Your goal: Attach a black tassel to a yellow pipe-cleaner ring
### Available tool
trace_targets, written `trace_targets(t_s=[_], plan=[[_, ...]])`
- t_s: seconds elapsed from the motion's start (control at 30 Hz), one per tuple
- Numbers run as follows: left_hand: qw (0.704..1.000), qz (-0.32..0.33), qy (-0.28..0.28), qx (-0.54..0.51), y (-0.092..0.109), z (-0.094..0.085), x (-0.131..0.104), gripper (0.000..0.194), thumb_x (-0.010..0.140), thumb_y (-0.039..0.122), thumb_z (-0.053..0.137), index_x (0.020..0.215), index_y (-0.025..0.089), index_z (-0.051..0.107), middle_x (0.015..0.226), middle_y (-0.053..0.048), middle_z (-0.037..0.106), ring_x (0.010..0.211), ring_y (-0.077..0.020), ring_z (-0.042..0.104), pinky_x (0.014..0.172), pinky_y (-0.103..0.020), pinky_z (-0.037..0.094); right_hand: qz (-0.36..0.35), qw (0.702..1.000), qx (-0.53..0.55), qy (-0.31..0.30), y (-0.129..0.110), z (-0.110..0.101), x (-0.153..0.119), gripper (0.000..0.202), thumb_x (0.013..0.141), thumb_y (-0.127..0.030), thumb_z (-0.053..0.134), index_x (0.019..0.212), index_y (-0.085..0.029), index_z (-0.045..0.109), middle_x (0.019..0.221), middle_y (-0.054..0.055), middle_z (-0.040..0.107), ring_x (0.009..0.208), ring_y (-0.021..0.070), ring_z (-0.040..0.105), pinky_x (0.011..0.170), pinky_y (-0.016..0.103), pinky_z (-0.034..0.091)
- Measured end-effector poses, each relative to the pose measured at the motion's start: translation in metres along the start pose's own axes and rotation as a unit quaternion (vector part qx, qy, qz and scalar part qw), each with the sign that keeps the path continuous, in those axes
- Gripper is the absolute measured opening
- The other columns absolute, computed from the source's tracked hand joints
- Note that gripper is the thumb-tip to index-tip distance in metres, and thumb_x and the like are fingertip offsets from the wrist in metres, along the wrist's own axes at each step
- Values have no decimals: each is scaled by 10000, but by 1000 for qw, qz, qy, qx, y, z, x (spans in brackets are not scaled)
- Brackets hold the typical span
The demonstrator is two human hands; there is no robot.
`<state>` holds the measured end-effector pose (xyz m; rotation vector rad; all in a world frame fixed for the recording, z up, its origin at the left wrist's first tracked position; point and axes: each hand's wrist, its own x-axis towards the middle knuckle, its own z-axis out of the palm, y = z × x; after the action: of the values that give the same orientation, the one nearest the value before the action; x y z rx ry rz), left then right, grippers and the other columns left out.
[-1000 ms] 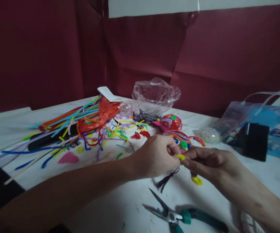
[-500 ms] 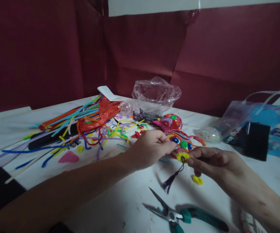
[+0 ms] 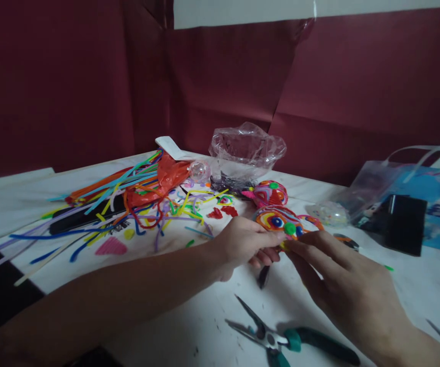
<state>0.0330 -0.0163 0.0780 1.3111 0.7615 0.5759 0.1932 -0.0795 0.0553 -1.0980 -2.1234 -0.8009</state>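
A colourful pipe-cleaner figure point(image 3: 277, 220), with an orange and blue eye and a green dot, is at the fingertips of both hands. My left hand point(image 3: 243, 242) is closed in a pinch on its near edge. From the right, my right hand point(image 3: 346, 270) pinches a small yellow pipe-cleaner disc point(image 3: 283, 246) at that same edge; most of the disc is hidden by fingers. A dark tassel point(image 3: 264, 277) hangs below my left fingers. In front of both hands, long-nose pliers point(image 3: 269, 337) with green handles lie with their jaws apart.
Loose pipe cleaners point(image 3: 120, 178) spread across the left, near a red plastic bag point(image 3: 166, 176). Behind the hands are a second colourful figure point(image 3: 271, 192) and a clear plastic bag point(image 3: 246, 153). A black box point(image 3: 405, 224) stands at the right.
My right hand has moved up and left, bringing the yellow disc against the figure. My left fingers have curled underneath, and the tassel is now mostly hidden.
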Motion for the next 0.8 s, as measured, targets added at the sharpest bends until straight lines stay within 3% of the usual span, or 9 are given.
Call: trace_targets(t_s=[0.1, 0.2, 0.3, 0.4, 0.43, 0.57, 0.8], plan=[[1000, -18, -1, -13, 1, -1, 0, 189, 704, 268, 591, 625, 105, 539, 539, 6, 546, 442, -46, 452, 445, -182, 310, -4, 999, 41, -9, 0, -3, -2, 158, 972, -169, 384, 1034, -169, 528, 980, 53, 512, 756, 154, 526, 548, 233, 383], [1000, -21, 6, 5, 3, -1, 0, 145, 692, 222, 569, 606, 113, 528, 546, 3, 556, 448, -47, 453, 440, -177, 300, 104, 977, 188, -13, -1, -9, 0, 131, 949, -252, 464, 1008, -205, 571, 903, 21, 535, 742, 137, 534, 545, 180, 435], [997, 12, 7, 72, 5, -1, 1, 125, 666, 186, 562, 570, 119, 517, 543, 4, 552, 468, -52, 458, 440, -175, 302, 286, 890, 352, -37, 0, -13, 8, 224, 849, -415, 607, 892, -197, 639, 815, 24, 581, 653, 151, 542, 501, 164, 443], [984, 78, -1, 157, 4, -4, 2, 106, 649, 196, 560, 579, 120, 538, 527, 18, 521, 478, -58, 441, 448, -182, 305, 374, 792, 470, -111, 2, -12, 15, 404, 725, -542, 693, 768, -141, 663, 676, 54, 567, 538, 155, 503, 459, 189, 422], [978, 98, -1, 184, 3, -5, 2, 109, 648, 213, 558, 590, 121, 548, 518, 26, 503, 476, -59, 425, 448, -185, 299, 381, 775, 489, -126, 3, -11, 16, 424, 701, -551, 710, 737, -131, 661, 632, 53, 549, 515, 149, 484, 437, 185, 402], [960, 144, -14, 242, 0, -8, 1, 135, 657, 252, 550, 604, 128, 553, 504, 43, 439, 480, -62, 370, 450, -194, 280, 390, 752, 511, -146, 5, -6, 14, 433, 671, -548, 739, 691, -123, 656, 572, 43, 513, 480, 119, 420, 412, 165, 334], [958, 169, -64, 221, 2, -6, -6, 171, 705, 284, 547, 625, 135, 517, 542, 41, 436, 509, -69, 365, 474, -198, 282, 397, 720, 545, -165, 6, -10, 10, 375, 685, -493, 748, 669, -130, 652, 584, 42, 516, 497, 108, 396, 441, 160, 336]])
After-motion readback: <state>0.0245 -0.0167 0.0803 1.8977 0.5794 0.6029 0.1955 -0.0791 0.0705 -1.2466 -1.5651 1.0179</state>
